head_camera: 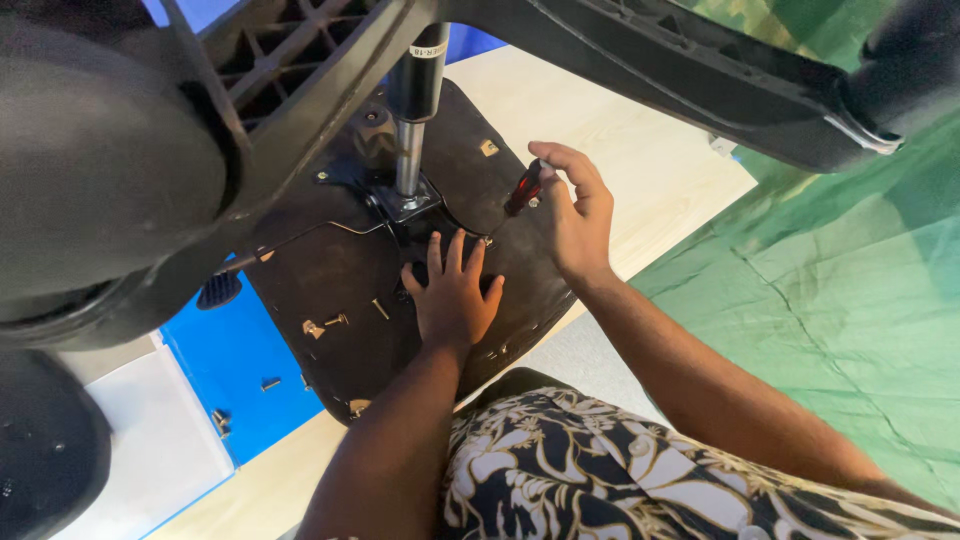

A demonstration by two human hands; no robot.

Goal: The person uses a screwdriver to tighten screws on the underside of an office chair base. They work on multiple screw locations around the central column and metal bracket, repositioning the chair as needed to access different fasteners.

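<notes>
Between the thumb and curled fingers of the right hand [575,215] sits a screwdriver with a dark red and black handle [523,188], pinched near its top and tilted so the thin metal shaft runs down and toward the left hand; its tip meets the surface just beside that hand's fingertips. Whether the tip sits in a screw head cannot be told. Just below and to the left of this grip, the left hand [452,295] lies flat, fingers spread and pressed palm-down on the dark brown underside of an upturned chair seat [340,285]; it holds nothing.

Beyond the fingertips of both hands, a black metal mounting plate [400,200] is fixed to the seat, and a shiny steel gas-lift cylinder with a black upper sleeve [412,110] rises from it. Above the grip, the black plastic legs of the chair base [640,60] spread across the top of the view.

Left of the flat hand, several loose brass-coloured screws [335,322] lie on the seat underside, well apart from the screwdriver. Farther left, a blue sheet [240,365] shows under the seat edge with a few more small screws on it. To the right of the grip lie a pale wooden board [640,160] and a green tarpaulin [850,290].
</notes>
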